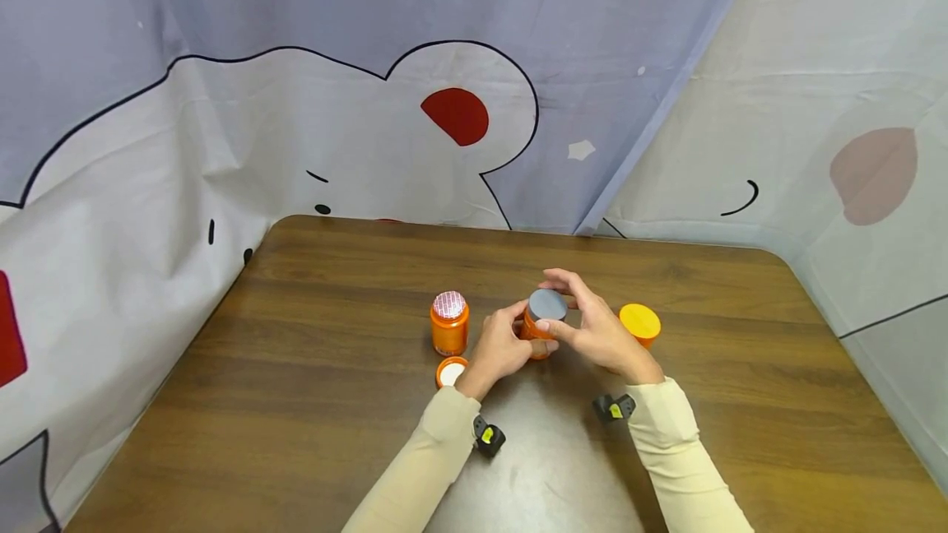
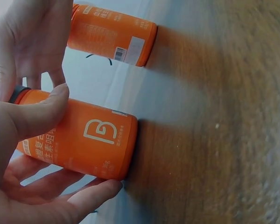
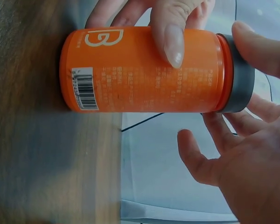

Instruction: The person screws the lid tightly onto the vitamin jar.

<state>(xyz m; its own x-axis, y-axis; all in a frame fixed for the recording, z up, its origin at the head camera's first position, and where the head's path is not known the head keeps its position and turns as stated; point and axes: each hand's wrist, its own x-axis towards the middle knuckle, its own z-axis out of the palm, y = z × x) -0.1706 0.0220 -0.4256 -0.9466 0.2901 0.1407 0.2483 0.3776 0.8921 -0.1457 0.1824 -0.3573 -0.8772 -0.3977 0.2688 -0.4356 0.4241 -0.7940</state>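
Note:
An orange pill bottle (image 1: 532, 327) with a grey lid (image 1: 547, 303) stands upright on the table, lettering and a barcode on its side (image 3: 135, 70). My left hand (image 1: 501, 345) grips the bottle's body, its thumb lying across the label in the left wrist view. My right hand (image 1: 603, 337) holds the grey lid at its rim between thumb and fingers. To the left stands another orange bottle (image 1: 449, 334), lidless, its mouth covered by a printed foil seal (image 1: 448, 304). An orange cap (image 1: 451, 371) with a white inside lies in front of it, partly behind my left wrist.
Right of my right hand stands an orange bottle with a yellow lid (image 1: 640, 321), partly hidden by the hand. The brown wooden table (image 1: 318, 401) extends around these things. A patterned curtain (image 1: 355, 130) hangs behind its far edge.

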